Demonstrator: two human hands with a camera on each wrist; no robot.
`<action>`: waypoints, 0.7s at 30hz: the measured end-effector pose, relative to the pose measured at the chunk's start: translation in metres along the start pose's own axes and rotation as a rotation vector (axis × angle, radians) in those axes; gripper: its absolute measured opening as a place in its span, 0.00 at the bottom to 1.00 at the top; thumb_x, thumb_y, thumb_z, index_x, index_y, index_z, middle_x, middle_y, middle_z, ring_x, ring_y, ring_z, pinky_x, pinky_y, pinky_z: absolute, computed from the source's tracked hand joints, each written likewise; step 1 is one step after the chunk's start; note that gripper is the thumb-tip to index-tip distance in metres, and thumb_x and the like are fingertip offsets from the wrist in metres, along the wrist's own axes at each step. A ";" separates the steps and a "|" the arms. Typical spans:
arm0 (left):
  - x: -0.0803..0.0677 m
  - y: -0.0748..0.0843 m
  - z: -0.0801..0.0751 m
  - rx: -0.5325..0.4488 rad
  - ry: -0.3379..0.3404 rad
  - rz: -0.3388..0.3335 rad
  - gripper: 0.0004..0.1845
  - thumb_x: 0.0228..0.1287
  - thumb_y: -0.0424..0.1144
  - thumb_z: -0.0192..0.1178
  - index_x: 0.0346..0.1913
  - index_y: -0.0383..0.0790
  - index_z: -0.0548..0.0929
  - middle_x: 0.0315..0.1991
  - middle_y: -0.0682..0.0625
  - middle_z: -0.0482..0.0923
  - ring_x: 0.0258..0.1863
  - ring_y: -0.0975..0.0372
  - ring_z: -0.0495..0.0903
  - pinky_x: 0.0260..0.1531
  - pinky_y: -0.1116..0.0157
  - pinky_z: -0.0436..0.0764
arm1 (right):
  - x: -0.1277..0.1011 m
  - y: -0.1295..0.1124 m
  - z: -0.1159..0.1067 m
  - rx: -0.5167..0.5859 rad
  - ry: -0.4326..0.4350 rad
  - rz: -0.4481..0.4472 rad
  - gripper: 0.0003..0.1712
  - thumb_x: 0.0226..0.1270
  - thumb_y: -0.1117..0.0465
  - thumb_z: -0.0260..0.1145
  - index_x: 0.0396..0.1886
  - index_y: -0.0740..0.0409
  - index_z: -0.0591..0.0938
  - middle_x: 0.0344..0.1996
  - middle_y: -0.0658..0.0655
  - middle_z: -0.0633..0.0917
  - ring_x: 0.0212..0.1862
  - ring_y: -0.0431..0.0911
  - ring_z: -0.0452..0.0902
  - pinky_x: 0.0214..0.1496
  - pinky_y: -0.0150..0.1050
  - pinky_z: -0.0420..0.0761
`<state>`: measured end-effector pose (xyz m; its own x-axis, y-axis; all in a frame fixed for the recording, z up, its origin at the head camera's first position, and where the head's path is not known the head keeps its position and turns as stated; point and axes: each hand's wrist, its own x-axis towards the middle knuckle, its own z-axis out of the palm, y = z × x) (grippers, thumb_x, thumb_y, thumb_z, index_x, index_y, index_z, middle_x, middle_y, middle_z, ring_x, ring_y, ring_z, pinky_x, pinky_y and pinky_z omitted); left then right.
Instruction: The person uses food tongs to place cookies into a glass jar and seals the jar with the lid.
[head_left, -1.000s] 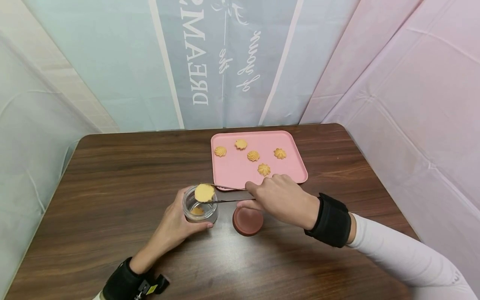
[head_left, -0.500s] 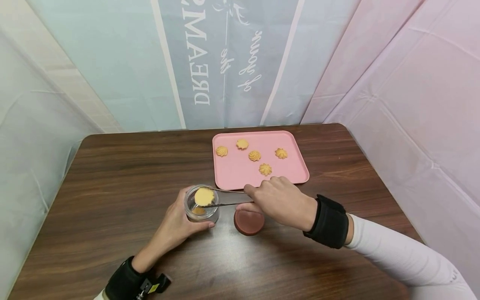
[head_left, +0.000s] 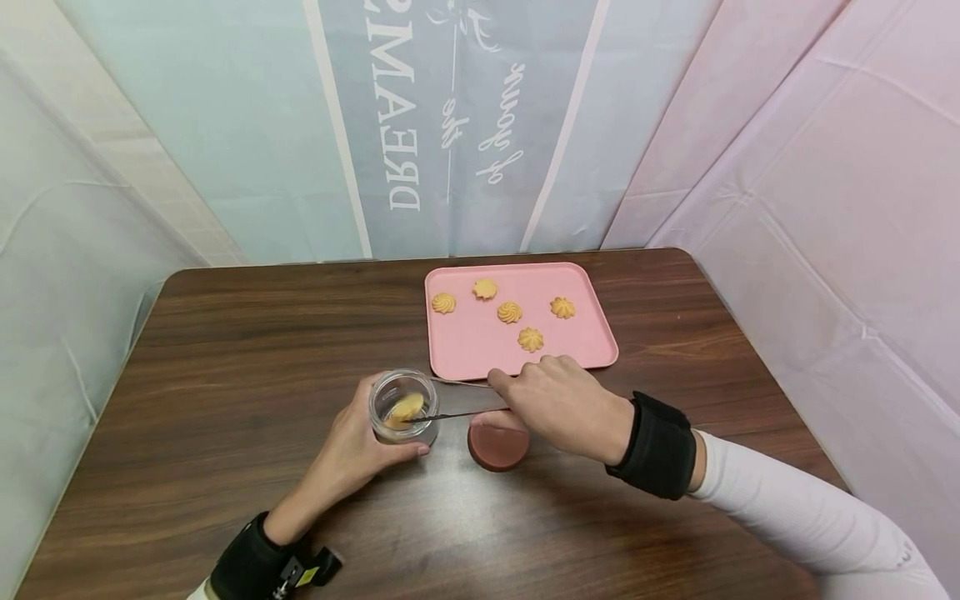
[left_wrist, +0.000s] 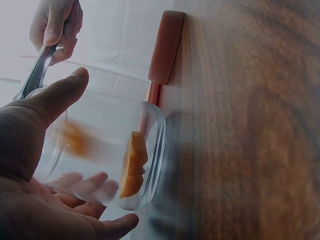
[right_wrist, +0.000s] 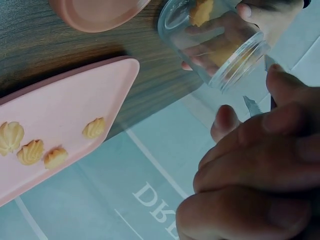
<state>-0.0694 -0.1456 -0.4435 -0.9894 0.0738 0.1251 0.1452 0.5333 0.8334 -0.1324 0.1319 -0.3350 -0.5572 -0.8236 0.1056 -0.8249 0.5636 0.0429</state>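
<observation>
Where tray (head_left: 480,354) ends: lid (head_left: 497,442).

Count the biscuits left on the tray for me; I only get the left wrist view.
Observer: Five pale yellow swirl biscuits lie on the pink rectangular plastic tray, all in its far half.
Operator: Place that tray for me.
Observer: It lies on the dark wooden table, just beyond the right hand that pinches the thin metal tweezers.
</observation>
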 end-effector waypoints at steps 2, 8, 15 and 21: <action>0.000 -0.001 0.001 0.003 -0.001 0.004 0.54 0.39 0.43 0.90 0.69 0.34 0.69 0.60 0.39 0.83 0.60 0.46 0.82 0.58 0.42 0.78 | 0.000 0.000 0.000 0.010 -0.002 0.001 0.29 0.73 0.33 0.65 0.26 0.50 0.73 0.10 0.43 0.65 0.13 0.39 0.65 0.15 0.38 0.66; -0.001 -0.001 0.001 0.002 -0.015 -0.004 0.55 0.39 0.42 0.90 0.70 0.35 0.68 0.60 0.38 0.82 0.59 0.47 0.82 0.58 0.43 0.79 | -0.001 0.000 -0.001 0.031 -0.008 0.016 0.29 0.73 0.33 0.65 0.25 0.50 0.72 0.11 0.43 0.65 0.13 0.39 0.63 0.15 0.37 0.64; -0.001 -0.002 0.001 -0.005 -0.015 0.006 0.55 0.39 0.42 0.90 0.70 0.35 0.68 0.62 0.37 0.82 0.61 0.46 0.81 0.60 0.42 0.78 | -0.001 0.000 0.000 0.041 0.011 0.044 0.30 0.72 0.32 0.66 0.25 0.49 0.71 0.10 0.43 0.64 0.12 0.39 0.62 0.15 0.36 0.64; 0.000 -0.002 0.002 -0.004 -0.014 0.013 0.54 0.39 0.42 0.90 0.70 0.36 0.68 0.62 0.37 0.82 0.62 0.46 0.81 0.60 0.42 0.77 | 0.001 0.006 0.001 0.077 0.037 0.089 0.31 0.71 0.31 0.66 0.25 0.49 0.71 0.11 0.42 0.64 0.13 0.38 0.63 0.16 0.36 0.66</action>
<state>-0.0693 -0.1456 -0.4463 -0.9874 0.0927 0.1283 0.1580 0.5289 0.8339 -0.1378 0.1347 -0.3361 -0.6259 -0.7668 0.1423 -0.7780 0.6267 -0.0442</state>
